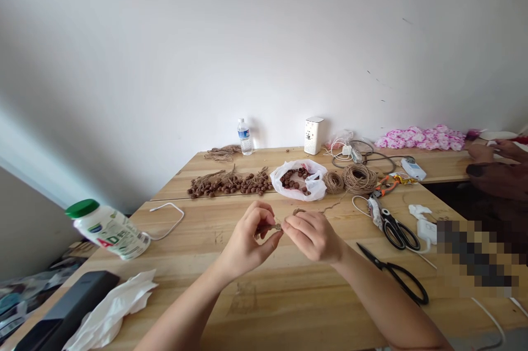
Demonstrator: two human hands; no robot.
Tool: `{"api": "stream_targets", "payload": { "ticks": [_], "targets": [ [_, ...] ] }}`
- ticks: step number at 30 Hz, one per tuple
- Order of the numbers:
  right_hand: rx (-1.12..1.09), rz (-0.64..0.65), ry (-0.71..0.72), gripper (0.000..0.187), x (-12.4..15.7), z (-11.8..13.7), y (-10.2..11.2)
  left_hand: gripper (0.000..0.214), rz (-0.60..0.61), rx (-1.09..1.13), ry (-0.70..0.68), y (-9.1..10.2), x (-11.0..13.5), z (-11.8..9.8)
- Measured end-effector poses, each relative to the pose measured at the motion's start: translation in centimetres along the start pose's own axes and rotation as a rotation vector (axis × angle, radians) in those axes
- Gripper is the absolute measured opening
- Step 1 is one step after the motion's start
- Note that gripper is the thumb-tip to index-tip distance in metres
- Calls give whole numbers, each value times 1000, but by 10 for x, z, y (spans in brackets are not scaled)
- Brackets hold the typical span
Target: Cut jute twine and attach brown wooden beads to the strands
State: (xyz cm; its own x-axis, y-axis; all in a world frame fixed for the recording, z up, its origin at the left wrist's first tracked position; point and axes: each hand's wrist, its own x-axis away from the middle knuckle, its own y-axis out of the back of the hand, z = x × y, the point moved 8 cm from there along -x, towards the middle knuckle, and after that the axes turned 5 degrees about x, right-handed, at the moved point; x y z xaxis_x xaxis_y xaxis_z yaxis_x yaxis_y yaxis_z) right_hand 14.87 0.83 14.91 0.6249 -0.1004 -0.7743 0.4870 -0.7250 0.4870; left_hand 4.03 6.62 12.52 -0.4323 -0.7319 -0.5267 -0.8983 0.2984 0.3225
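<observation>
Here's the left hand point(249, 242), thumb and fingers closed in a pinch on a bit of brown twine point(278, 226), and right up against it the right hand point(313, 234), its fingertips bunched on that same twine. The two hands nearly meet over the near middle of the wooden table point(231, 224), the twine right between them! A loose strand point(332, 206) runs out beyond the right hand.

Just past the hands sits a white plastic bag point(284, 193), open, with brown beads point(293, 179) inside. Left of it, bunches of beads on strings point(229, 183) lie in a row; right of it, a small ball point(333, 182) and a bigger coil point(359, 178) of cord, side by side.

Over to the right, black scissors point(385, 266) near the right forearm, another pair with black-and-white handles point(396, 223) behind them. Far left, a white bottle with a green cap point(111, 232), leaning over. At the back, a water bottle point(245, 139) and a white box point(313, 137) stand near the wall. And off at the far right, another person's hands point(480, 153)!
</observation>
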Motion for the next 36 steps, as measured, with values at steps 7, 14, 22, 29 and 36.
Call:
{"api": "stream_targets", "payload": {
  "ticks": [7,14,22,29,36],
  "targets": [
    [-103,122,-104,19,4,-7,-21,11,112,-234,-84,-4,-2,-2],
    [-366,525,-341,16,26,-23,-52,21,240,-502,-149,-21,2,9],
    [-706,706,-682,17,38,-36,-56,26,237,-613,-330,-31,4,-2],
    [-1260,938,-979,19,65,-33,-71,24,262,-635,-489,-40,12,-14],
    [-1923,1179,-954,40,72,-2,-72,30,238,-322,-546,-41,23,-19]
  ]
}}
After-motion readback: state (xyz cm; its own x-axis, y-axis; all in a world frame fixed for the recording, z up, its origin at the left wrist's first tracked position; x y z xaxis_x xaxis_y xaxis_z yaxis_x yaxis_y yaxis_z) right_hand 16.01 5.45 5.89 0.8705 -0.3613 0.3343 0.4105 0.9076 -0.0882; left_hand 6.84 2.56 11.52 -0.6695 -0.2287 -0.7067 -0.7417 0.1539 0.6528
